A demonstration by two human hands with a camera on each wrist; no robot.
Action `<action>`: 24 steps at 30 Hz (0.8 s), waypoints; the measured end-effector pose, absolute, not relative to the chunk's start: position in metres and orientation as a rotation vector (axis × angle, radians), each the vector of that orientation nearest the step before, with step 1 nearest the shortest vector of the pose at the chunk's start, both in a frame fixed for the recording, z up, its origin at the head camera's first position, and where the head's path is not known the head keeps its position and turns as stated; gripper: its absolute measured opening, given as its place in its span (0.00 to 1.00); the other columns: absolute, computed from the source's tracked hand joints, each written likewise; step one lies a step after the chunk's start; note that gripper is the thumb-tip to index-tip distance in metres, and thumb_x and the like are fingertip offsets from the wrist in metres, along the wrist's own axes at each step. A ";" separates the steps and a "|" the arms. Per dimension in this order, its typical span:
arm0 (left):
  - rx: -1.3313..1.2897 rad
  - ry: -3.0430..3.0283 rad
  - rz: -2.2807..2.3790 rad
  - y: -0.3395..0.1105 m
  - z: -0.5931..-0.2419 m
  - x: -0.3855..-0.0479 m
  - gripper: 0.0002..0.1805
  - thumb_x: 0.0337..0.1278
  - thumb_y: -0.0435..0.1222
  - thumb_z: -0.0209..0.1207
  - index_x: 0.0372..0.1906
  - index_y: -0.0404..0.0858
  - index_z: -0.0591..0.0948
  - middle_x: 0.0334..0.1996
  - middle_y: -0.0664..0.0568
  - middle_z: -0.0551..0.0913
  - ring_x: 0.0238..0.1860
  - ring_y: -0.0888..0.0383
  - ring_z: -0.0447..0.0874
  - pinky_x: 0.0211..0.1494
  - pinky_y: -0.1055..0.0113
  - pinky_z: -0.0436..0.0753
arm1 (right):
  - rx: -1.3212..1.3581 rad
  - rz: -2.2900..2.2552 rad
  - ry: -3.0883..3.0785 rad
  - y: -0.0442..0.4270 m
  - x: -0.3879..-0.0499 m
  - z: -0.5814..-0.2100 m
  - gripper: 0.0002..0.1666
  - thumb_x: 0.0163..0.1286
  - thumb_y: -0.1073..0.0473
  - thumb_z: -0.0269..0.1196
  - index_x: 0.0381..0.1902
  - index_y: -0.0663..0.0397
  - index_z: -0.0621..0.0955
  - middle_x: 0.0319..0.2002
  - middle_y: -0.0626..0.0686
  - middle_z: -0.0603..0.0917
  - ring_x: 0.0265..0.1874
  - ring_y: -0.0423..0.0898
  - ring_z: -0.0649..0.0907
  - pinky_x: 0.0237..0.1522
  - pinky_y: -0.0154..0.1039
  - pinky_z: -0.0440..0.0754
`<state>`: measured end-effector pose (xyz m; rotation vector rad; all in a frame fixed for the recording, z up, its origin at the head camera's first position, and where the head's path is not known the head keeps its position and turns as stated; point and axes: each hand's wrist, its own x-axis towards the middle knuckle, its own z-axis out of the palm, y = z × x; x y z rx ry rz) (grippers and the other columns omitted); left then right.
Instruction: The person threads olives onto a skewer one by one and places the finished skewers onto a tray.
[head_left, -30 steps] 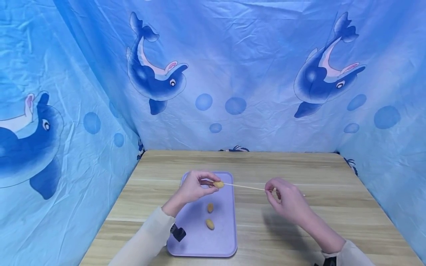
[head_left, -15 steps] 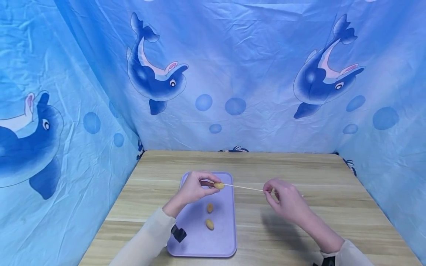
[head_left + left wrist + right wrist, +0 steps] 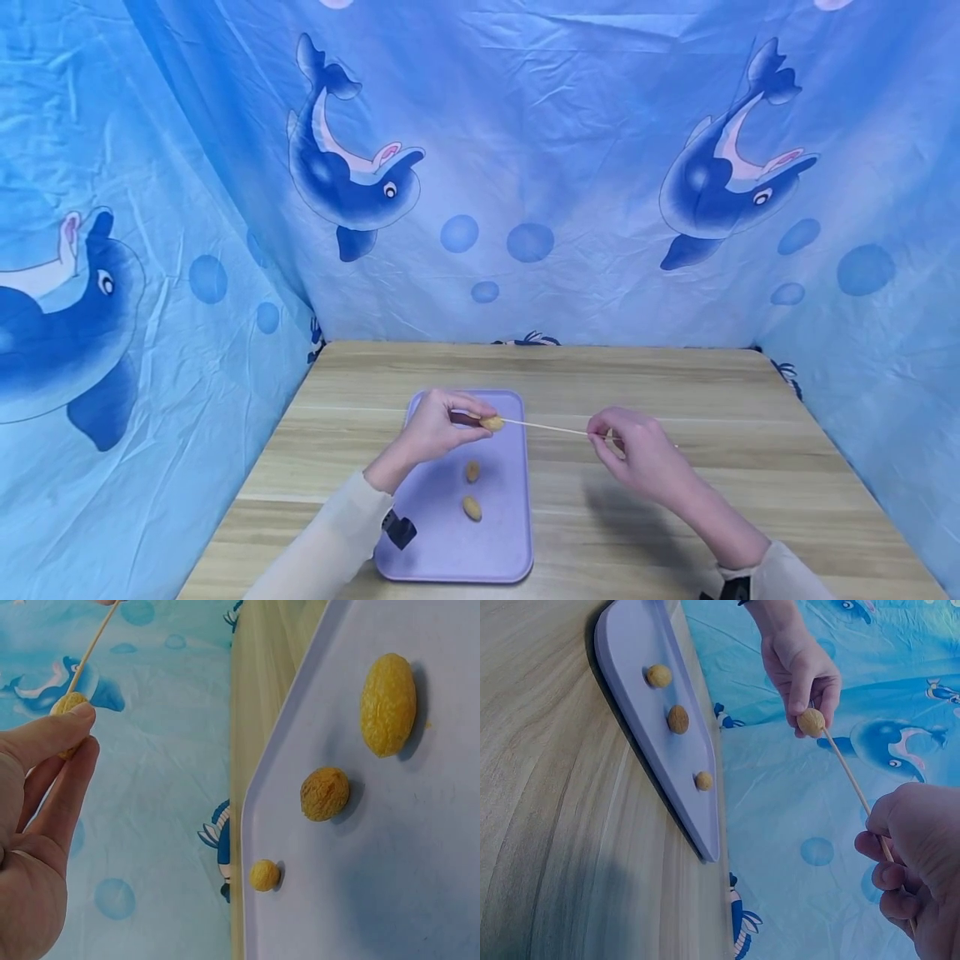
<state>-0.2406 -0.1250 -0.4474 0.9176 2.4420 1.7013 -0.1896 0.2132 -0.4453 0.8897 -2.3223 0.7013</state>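
Note:
Above a purple tray [image 3: 498, 550], my left hand [image 3: 442, 427] pinches a yellow, wrinkled, oval fruit [image 3: 811, 721] between thumb and fingers. A thin bamboo skewer [image 3: 547, 427] runs from the fruit's right end to my right hand [image 3: 637, 450], whose curled fingers grip it over the table. In the right wrist view the skewer's tip meets the fruit; how deep it goes in is hidden. Three similar fruits lie on the tray: a large one [image 3: 388, 705], a browner one [image 3: 325, 793] and a small-looking one [image 3: 264, 875]. The last is hidden in the head view.
The wooden table [image 3: 675, 383] carries the tray left of its middle. A blue curtain [image 3: 570, 150] printed with dolphins hangs behind the table and along both sides.
My right hand has shifted slightly left, so a little less skewer shows between the hands. My left hand keeps its hold on the fruit, almost unmoved.

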 end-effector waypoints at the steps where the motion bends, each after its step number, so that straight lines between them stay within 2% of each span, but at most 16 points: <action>1: 0.923 2.446 1.694 -0.125 -0.447 -0.240 0.14 0.52 0.24 0.76 0.45 0.34 0.93 0.46 0.40 0.93 0.45 0.67 0.92 0.50 0.68 0.94 | 0.896 0.704 -2.323 0.213 -0.190 -0.445 0.11 0.62 0.72 0.72 0.33 0.50 0.85 0.31 0.42 0.86 0.24 0.27 0.72 0.24 0.29 0.81; 9: 0.939 2.462 1.679 -0.127 -0.445 -0.238 0.14 0.52 0.24 0.77 0.45 0.33 0.93 0.45 0.40 0.93 0.45 0.57 0.94 0.49 0.68 0.94 | 0.931 0.699 -2.345 0.211 -0.192 -0.442 0.12 0.65 0.70 0.72 0.34 0.47 0.84 0.33 0.43 0.88 0.26 0.27 0.74 0.25 0.24 0.78; 24: 0.986 2.469 1.654 -0.127 -0.448 -0.242 0.13 0.50 0.24 0.78 0.44 0.34 0.93 0.43 0.41 0.93 0.43 0.63 0.94 0.48 0.67 0.94 | 0.978 0.708 -2.402 0.212 -0.200 -0.441 0.09 0.69 0.68 0.71 0.36 0.48 0.84 0.33 0.42 0.87 0.27 0.27 0.73 0.25 0.22 0.77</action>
